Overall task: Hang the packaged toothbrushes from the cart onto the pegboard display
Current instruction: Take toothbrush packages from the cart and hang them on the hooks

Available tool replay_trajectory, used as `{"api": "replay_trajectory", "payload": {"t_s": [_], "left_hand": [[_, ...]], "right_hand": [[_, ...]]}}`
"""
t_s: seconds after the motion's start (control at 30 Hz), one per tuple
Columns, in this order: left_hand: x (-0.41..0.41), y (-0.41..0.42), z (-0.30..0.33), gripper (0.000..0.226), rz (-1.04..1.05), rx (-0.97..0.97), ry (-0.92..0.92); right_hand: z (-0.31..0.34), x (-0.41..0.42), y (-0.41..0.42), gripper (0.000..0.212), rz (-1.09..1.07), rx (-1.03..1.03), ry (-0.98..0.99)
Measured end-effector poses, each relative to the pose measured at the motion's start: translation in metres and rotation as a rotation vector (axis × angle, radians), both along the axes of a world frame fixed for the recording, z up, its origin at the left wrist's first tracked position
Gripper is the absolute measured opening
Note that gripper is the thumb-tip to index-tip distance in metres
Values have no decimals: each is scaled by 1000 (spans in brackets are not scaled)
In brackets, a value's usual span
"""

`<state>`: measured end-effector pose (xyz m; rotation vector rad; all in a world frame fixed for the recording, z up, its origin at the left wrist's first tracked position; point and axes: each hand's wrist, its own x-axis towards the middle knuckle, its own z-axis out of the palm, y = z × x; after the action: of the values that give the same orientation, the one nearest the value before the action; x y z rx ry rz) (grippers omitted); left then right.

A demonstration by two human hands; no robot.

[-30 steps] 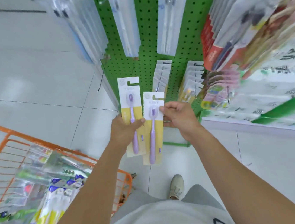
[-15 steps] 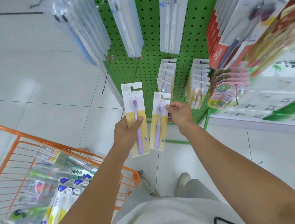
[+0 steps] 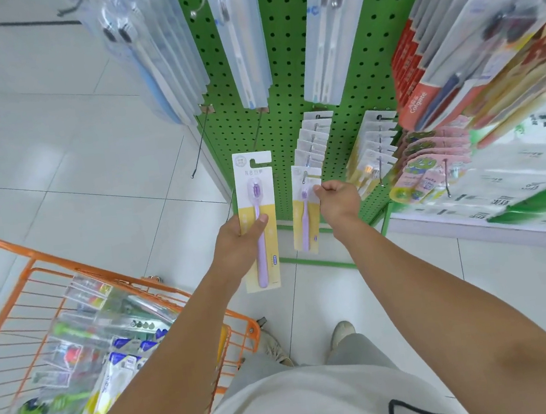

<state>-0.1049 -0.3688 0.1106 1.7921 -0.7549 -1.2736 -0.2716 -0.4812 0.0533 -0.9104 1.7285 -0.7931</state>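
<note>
Two purple toothbrush packs were held at frame centre: one (image 3: 258,222) was gripped by the left hand (image 3: 239,244), thumb across its card; the other (image 3: 306,210) was pinched near its top by the right hand (image 3: 338,202), against the green pegboard (image 3: 287,79). More packs lay in the orange cart (image 3: 8,281), lower left.

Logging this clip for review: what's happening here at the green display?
A person is stocking a green pegboard from an orange cart. The right hand pinches a purple toothbrush pack near its top, at the tip of a peg hook that already carries matching packs. The left hand holds a second purple toothbrush pack upright, waiting. More packaged brushes lie in the cart.
</note>
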Motion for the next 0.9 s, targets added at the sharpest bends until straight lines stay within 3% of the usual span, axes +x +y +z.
{"api": "replay_trajectory", "payload": {"t_s": [0.37, 0.5, 0.57, 0.63, 0.7, 0.77, 0.9], "left_hand": [[-5, 1, -7, 23, -46, 26, -36], [-9, -6, -9, 19, -75, 31, -64], [-12, -11, -9, 21, -82, 37, -61], [-16, -16, -9, 19, -102, 42, -53], [-21, -19, -8, 16, -144, 44, -51], [-26, -20, -10, 15, -180, 49, -55], [-32, -19, -17, 14, -239, 81, -75]], "right_hand": [[15, -3, -33, 9, -52, -23, -13], [13, -12, -23, 27, -60, 71, -33], [17, -16, -7, 21, -74, 55, -105], [28, -16, 15, 11, -15, 34, -283], [39, -14, 32, 15, 140, 14, -421], [40, -11, 38, 22, 249, -43, -435], [36, -11, 40, 23, 237, -59, -349]]}}
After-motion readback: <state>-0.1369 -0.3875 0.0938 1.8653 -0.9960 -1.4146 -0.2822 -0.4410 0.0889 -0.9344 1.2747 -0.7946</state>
